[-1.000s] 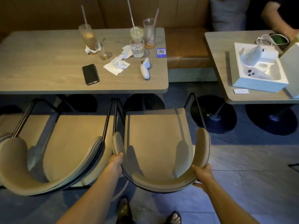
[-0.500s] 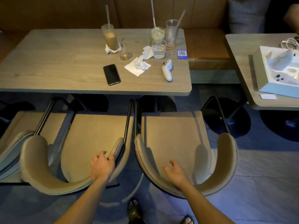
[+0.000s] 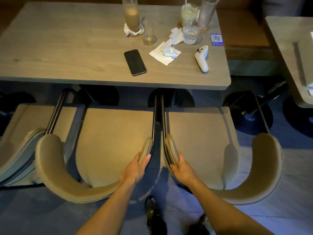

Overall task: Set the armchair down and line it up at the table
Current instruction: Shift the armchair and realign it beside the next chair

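Note:
Two beige armchairs stand side by side on the floor in front of the wooden table (image 3: 67,48). The right armchair (image 3: 199,141) has its front edge near the table's right end. The middle armchair (image 3: 115,141) sits just left of it, their black arm rails almost touching. My right hand (image 3: 182,168) grips the left armrest of the right armchair. My left hand (image 3: 135,168) grips the right armrest of the middle armchair.
A third armchair (image 3: 15,133) stands at the far left. On the table lie a black phone (image 3: 135,62), napkins (image 3: 166,51), a white controller (image 3: 201,57) and several glasses. A second table (image 3: 288,48) is at right. Black table bases (image 3: 250,114) stand beneath. My sandalled foot (image 3: 152,212) is below.
Both hands left the right armchair's backrest and moved inward. My left hand took the middle armchair's right armrest, my right hand the right armchair's left armrest. The view came closer.

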Demonstrator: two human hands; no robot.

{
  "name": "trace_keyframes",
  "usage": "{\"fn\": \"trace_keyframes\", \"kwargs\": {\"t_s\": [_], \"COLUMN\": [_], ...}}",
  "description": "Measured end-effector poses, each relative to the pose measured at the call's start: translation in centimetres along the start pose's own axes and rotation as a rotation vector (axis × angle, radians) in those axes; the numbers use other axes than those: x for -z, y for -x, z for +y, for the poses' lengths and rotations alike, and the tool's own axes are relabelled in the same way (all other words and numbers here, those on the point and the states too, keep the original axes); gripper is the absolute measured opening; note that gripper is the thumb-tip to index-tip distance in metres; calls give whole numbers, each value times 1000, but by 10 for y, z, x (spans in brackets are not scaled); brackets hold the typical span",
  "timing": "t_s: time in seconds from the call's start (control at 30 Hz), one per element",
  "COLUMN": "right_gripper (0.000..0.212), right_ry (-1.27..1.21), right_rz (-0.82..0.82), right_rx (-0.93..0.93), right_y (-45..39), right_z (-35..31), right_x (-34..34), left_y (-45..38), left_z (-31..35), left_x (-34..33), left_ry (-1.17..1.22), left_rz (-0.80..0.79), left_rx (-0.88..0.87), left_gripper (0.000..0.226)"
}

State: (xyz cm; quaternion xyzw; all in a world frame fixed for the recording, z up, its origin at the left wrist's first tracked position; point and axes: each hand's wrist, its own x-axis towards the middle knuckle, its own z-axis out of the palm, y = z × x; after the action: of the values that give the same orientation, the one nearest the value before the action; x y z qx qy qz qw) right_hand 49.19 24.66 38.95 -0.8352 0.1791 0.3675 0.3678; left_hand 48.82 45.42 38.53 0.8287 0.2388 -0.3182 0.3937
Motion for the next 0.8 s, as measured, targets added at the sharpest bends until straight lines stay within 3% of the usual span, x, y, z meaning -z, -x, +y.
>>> {"fn": "trace_keyframes", "kwargs": {"t_s": [0.33, 0.4, 0.8], "right_gripper": [80, 78, 80], "right_ry": [9, 12, 9], "right_rz": [-16, -14, -30], "right_rx": [43, 36, -2], "right_y": [7, 5, 0], "right_z": [-10, -12, -28], "right_x": [0, -3, -27], "left_y": [-5, -7, -12], "left_z": [-1, -2, -7], "left_x": [1, 1, -3], "left_ry": [66, 86, 141], "left_rz": [-111, -113, -117], "left_rx": [-23, -28, -29], "left_gripper": [84, 95, 98]}}
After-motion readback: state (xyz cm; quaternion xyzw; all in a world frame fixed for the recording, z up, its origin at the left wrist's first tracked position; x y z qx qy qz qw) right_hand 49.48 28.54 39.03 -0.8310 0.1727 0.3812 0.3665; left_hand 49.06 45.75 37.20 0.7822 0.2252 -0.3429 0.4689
